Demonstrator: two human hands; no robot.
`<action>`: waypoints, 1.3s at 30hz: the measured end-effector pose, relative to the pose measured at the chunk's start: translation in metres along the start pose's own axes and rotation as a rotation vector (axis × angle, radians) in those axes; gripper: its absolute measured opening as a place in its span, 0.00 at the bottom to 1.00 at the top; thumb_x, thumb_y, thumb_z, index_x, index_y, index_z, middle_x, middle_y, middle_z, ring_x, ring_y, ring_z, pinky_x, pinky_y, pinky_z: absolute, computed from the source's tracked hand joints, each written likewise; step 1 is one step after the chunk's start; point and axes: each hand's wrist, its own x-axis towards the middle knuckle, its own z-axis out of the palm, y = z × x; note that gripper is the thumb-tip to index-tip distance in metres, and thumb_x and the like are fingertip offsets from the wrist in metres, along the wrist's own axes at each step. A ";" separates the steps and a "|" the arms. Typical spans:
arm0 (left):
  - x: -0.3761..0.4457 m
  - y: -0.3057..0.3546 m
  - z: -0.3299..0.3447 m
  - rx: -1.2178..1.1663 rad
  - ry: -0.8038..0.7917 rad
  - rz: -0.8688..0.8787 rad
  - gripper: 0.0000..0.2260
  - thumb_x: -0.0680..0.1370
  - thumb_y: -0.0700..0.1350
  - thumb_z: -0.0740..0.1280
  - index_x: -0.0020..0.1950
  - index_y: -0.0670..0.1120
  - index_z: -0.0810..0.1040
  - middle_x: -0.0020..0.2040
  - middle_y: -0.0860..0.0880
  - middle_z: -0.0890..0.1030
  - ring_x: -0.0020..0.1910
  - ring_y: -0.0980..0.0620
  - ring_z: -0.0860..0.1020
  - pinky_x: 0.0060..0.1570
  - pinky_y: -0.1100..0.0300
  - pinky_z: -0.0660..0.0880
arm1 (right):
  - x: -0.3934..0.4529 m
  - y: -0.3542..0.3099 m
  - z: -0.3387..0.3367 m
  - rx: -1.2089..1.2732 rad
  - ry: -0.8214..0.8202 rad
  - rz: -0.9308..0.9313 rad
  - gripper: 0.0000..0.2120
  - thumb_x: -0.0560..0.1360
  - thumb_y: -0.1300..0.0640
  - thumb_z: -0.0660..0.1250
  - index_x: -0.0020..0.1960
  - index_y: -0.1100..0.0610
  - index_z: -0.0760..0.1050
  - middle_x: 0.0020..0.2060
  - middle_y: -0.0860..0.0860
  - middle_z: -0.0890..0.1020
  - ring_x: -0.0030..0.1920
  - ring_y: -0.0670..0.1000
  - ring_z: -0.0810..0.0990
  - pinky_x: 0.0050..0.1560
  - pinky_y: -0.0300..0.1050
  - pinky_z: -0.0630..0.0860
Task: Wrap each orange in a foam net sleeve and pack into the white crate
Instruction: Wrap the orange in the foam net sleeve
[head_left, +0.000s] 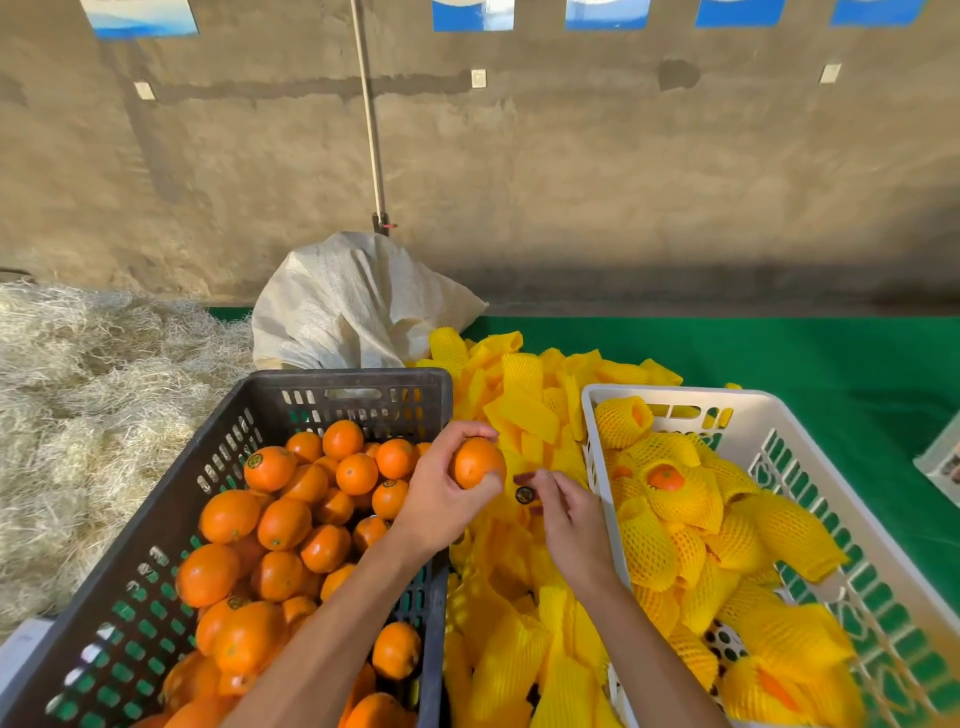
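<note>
Both forearms rise from the bottom edge. Left hand (439, 493) grips a bare orange (478, 462) at frame centre, thumb over its top, fingers curled beneath, above the dark crate's (156, 540) right rim. Just right of it, the right hand (563, 512) pinches a small round dark sticker (523, 494) between thumb and fingertips; its print is too small to read. Loose yellow sleeves (524, 415) lie between the crates. Wrapped oranges (670, 480) fill the white crate (810, 415) at right.
</note>
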 end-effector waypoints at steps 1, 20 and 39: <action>0.000 -0.001 0.002 0.031 0.028 -0.012 0.17 0.75 0.52 0.70 0.62 0.53 0.77 0.58 0.55 0.79 0.55 0.53 0.79 0.48 0.63 0.77 | 0.001 0.003 0.000 -0.083 -0.003 0.028 0.14 0.84 0.47 0.60 0.44 0.48 0.80 0.35 0.44 0.81 0.37 0.42 0.79 0.35 0.39 0.71; -0.002 -0.001 0.007 0.011 0.189 -0.136 0.17 0.77 0.62 0.68 0.63 0.58 0.75 0.55 0.60 0.78 0.51 0.55 0.80 0.43 0.60 0.80 | -0.018 0.010 -0.002 -0.715 -0.746 0.289 0.29 0.69 0.36 0.69 0.65 0.46 0.67 0.44 0.43 0.83 0.48 0.47 0.83 0.46 0.45 0.78; -0.001 0.000 0.005 -0.009 0.193 -0.069 0.14 0.81 0.57 0.67 0.65 0.56 0.76 0.60 0.56 0.77 0.57 0.52 0.79 0.51 0.55 0.80 | -0.007 0.005 0.000 0.003 -0.546 0.446 0.18 0.72 0.64 0.74 0.60 0.58 0.74 0.43 0.48 0.86 0.43 0.48 0.84 0.43 0.46 0.79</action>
